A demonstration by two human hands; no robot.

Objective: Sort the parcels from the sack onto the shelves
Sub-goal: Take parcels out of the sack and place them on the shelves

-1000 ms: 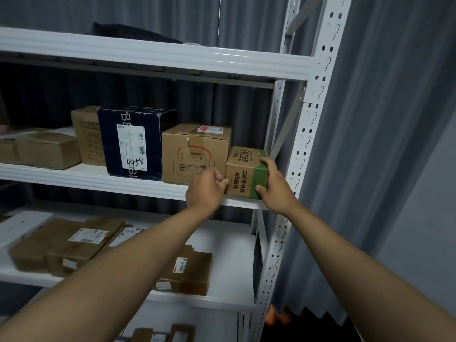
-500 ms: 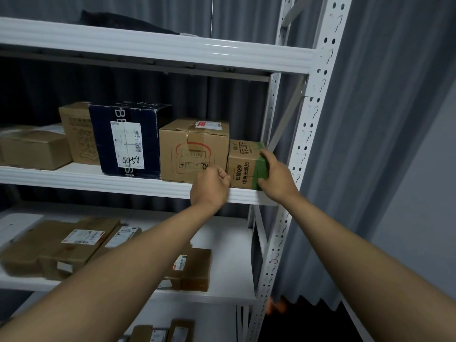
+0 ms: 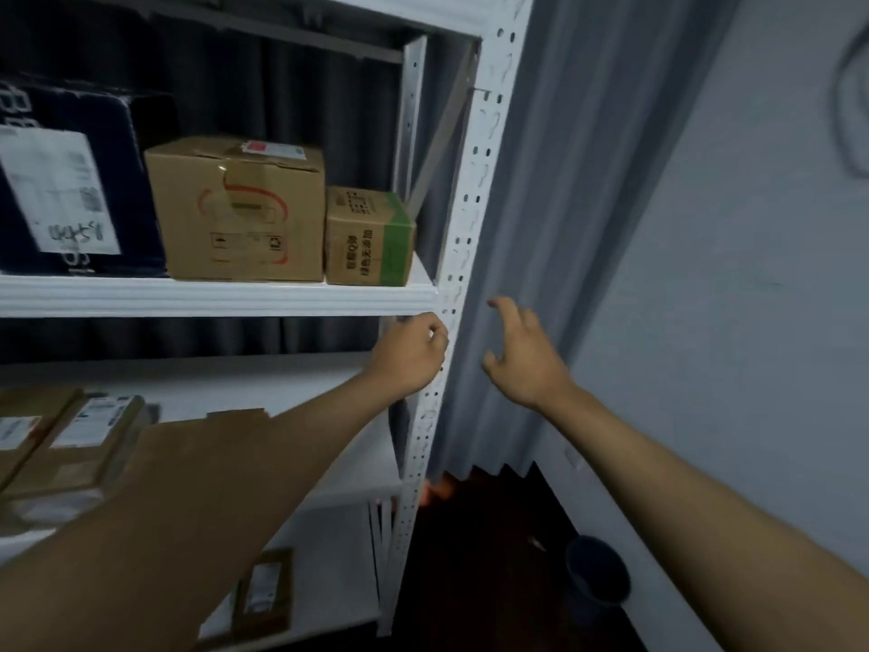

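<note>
Bare forearms are reaching in from the bottom edge, nearest the camera. The left hand (image 3: 408, 354) is hanging just under the front lip of the white metal shelf (image 3: 216, 297), its fingers curled into a loose fist around nothing, close against the perforated white upright post (image 3: 463, 237). The right hand (image 3: 522, 352) is floating further right, in front of the grey pleated curtain (image 3: 578, 218), with fingers spread and slightly bent, released and touching nothing. Above and a little left of both hands, the small brown cardboard parcel with a green band (image 3: 369, 240) is sitting upright at the right end of that shelf, well clear of either hand. It is standing right beside the larger brown cardboard box with a red printed arc (image 3: 237, 214); whether they touch is hard to tell. Further left, the dark navy box with a white label (image 3: 70, 190) is standing on the same shelf, blurred. On the shelf below, flat brown cardboard parcels with white labels (image 3: 80, 440) are lying at the left. A dark round bin (image 3: 597, 574) is standing on the floor at lower right.
</note>
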